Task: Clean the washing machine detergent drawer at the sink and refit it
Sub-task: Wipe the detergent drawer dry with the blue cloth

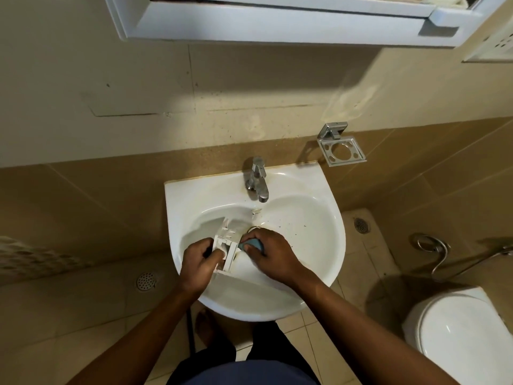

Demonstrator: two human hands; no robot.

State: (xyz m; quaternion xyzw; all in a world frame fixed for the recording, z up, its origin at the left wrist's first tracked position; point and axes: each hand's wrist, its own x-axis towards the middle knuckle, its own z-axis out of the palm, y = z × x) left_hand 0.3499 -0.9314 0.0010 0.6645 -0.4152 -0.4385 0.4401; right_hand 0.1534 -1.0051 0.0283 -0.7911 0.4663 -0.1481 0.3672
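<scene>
The left hand (201, 262) curls round the near-left side of the white detergent drawer (228, 245), thumb over its edge, holding it tilted inside the sink (319, 195) bowl, left of centre. The right hand (273, 252) closes its fingers on a small blue-grey cleaning tool (249, 243), pressed to the drawer's right side. Sponge or brush? I can't tell, as the fingers cover most of it. The drawer's compartments are blurred, and its near end vanishes behind the hands. The drain ring (254, 228) peeks out just beyond the right knuckles. Dark specks dot the bowl's right side. A chrome tap (256, 177) sits at the back rim. The wall is beige tile, with a metal holder (342, 151) right of the sink. A toilet (458, 329) is cut off at lower right, and a mirror cabinet (277, 23) is cropped at the top.
</scene>
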